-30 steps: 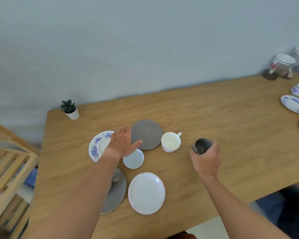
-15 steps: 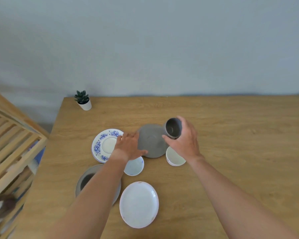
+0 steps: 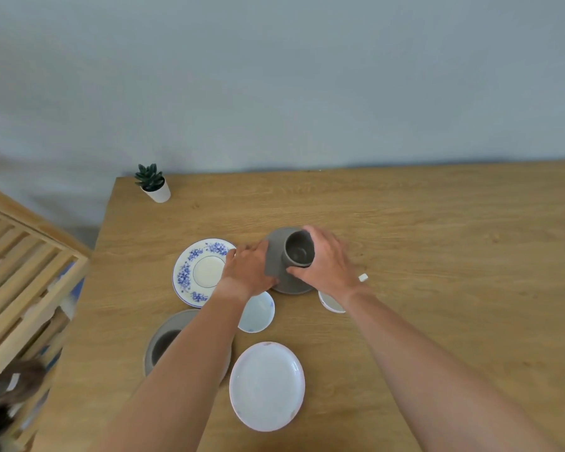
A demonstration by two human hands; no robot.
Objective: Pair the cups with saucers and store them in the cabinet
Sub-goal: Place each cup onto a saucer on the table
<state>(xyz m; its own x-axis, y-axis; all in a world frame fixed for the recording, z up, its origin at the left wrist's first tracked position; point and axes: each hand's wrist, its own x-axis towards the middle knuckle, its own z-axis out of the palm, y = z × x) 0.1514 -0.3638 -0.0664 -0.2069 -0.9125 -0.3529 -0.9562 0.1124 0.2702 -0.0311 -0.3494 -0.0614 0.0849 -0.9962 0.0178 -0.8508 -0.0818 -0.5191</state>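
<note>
Our right hand (image 3: 330,265) grips the dark grey ceramic cup (image 3: 298,249), on or just over the matching grey round saucer (image 3: 276,256) on the wooden tabletop (image 3: 437,256). Our left hand (image 3: 248,272) presses that saucer's near edge, likely to steady it.

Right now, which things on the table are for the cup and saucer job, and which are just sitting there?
For the job: grey cup in the right hand; grey saucer under the left hand; blue-flowered saucer; white plate; small pale blue dish.

Just sitting there: potted succulent.
</note>
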